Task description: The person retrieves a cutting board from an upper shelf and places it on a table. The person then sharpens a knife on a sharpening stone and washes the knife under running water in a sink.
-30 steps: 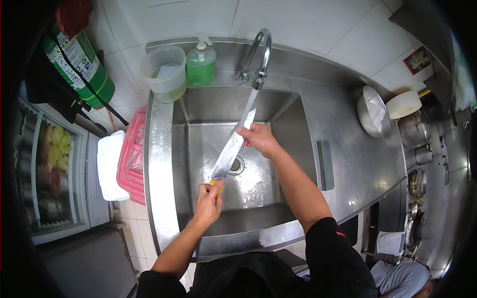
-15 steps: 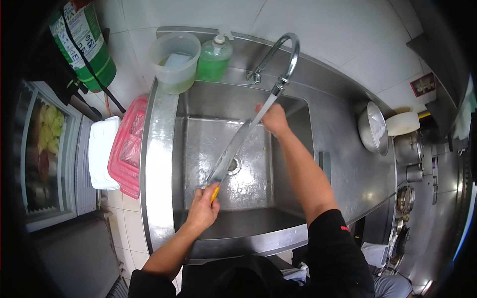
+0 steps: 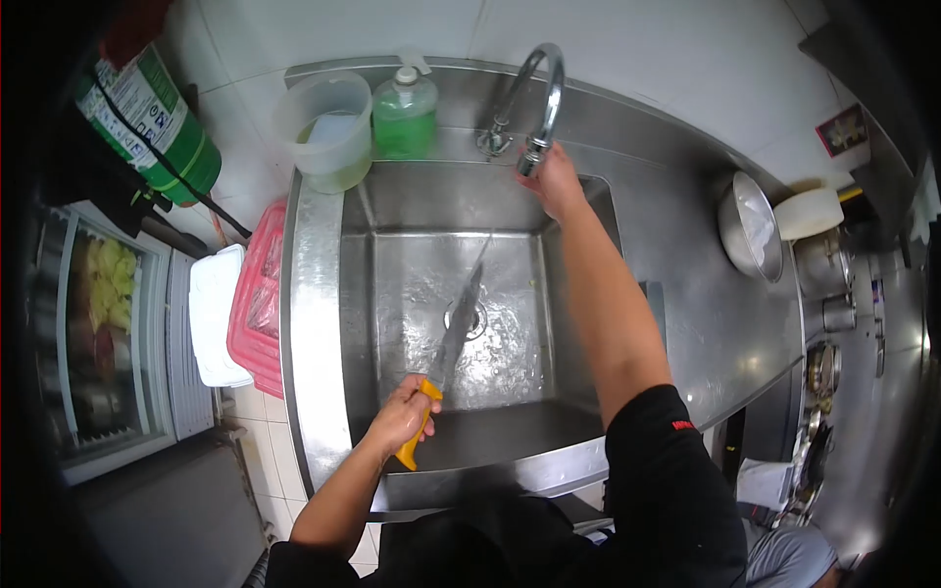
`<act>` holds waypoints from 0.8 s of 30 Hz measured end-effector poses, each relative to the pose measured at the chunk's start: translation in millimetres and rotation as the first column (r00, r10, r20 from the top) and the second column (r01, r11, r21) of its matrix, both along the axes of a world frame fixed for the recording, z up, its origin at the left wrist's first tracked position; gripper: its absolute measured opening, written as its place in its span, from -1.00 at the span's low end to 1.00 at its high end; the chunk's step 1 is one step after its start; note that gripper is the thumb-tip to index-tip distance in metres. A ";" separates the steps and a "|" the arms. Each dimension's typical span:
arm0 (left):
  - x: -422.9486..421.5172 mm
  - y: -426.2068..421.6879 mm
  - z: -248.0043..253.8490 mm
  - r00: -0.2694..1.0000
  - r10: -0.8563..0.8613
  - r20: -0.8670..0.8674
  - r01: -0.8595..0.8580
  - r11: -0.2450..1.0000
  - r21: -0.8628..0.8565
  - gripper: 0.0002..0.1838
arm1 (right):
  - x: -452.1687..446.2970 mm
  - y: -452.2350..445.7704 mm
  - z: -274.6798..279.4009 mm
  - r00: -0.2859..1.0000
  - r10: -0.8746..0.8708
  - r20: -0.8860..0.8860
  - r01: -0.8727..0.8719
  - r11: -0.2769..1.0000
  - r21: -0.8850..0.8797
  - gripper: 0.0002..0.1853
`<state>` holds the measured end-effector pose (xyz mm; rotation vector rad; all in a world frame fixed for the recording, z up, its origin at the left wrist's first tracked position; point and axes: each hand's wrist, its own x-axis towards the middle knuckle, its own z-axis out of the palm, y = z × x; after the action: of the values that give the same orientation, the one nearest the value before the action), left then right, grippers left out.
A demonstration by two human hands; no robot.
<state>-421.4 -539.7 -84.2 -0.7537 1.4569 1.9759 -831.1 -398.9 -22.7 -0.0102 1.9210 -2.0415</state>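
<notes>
My left hand point(image 3: 400, 416) is closed round the yellow handle of a knife point(image 3: 459, 328). The wet blade points away from me over the metal sink point(image 3: 441, 196), above the drain. At the back right of the sink, my right hand point(image 3: 557, 182) is at the end of the chrome faucet point(image 3: 554, 98). Its fingers are partly hidden behind the spout, and what they hold there cannot be made out fully. No water stream shows below the spout.
Behind the sink's left corner stand a clear plastic tub point(image 3: 338, 157) and a green soap bottle point(image 3: 405, 122). A metal bowl point(image 3: 750, 227) is at the right, a grey block point(image 3: 654, 299) beside the sink, a red crate point(image 3: 257, 304) at the left. A person's grey clothing point(image 3: 799, 559) shows lower right.
My right hand has left the blade and moved up to the faucet's spout. The water stream is gone. My left hand has brought the knife lower and nearer to me.
</notes>
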 end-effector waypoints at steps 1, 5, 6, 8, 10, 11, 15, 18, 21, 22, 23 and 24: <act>-0.7 3.2 -2.5 1.000 0.004 -0.022 -0.005 0.998 -0.063 -0.55 | 13.0 19.7 -1.0 0.996 0.000 -0.092 0.017 0.983 0.183 -0.50; -19.6 9.9 2.7 0.999 0.018 -0.033 -0.013 0.989 0.146 -0.53 | 91.2 149.5 11.9 0.945 0.115 -0.306 0.109 0.771 0.628 -0.51; -25.1 16.0 6.8 0.998 0.011 -0.055 0.000 0.983 0.186 -0.51 | 118.2 184.0 10.3 0.916 0.089 -0.392 0.213 0.721 0.660 -0.52; -38.8 32.3 19.1 0.995 -0.007 -0.103 0.034 0.965 0.261 -0.48 | 170.6 246.1 6.0 0.895 -0.035 -0.444 0.368 0.623 0.691 -0.50; -50.6 55.0 31.2 0.988 -0.055 -0.141 0.083 0.977 0.195 -0.43 | 226.1 288.8 19.4 0.896 -0.122 -0.426 0.432 0.458 0.777 -0.45; -57.1 67.7 32.1 0.980 -0.097 -0.176 0.124 0.981 0.150 -0.42 | 250.5 304.5 17.1 0.899 -0.170 -0.403 0.434 0.454 0.778 -0.40; -76.7 123.9 33.1 0.560 -0.585 -0.586 0.158 0.770 -0.618 -0.47 | 312.1 344.8 -17.4 0.893 -0.290 -0.346 0.449 0.495 0.744 -0.23; -88.8 165.4 45.9 0.335 -0.797 -0.503 0.001 0.534 -0.846 -0.47 | 317.7 344.4 -33.0 0.858 -0.284 -0.427 0.512 0.524 0.680 -0.16; -112.6 195.2 35.0 0.287 -0.897 -0.337 -0.082 0.327 -0.941 -0.52 | 303.8 336.2 -33.3 0.846 -0.299 -0.442 0.532 0.519 0.669 -0.20; -125.9 203.9 30.0 0.293 -0.911 -0.290 -0.091 0.276 -0.957 -0.53 | 296.6 334.1 -31.8 0.850 -0.301 -0.432 0.526 0.515 0.677 -0.22; -143.3 212.7 25.5 0.301 -0.921 -0.247 -0.102 0.227 -0.969 -0.53 | 289.8 332.2 -32.0 0.857 -0.308 -0.413 0.515 0.522 0.680 -0.30; -161.9 221.4 21.0 0.311 -0.929 -0.203 -0.108 0.177 -0.978 -0.54 | 285.7 332.8 -33.3 0.852 -0.304 -0.427 0.524 0.528 0.669 -0.33</act>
<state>-583.2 -318.2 -63.2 0.6728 2.9933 0.5801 -545.4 -66.1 -56.0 0.4628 3.0842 -1.2692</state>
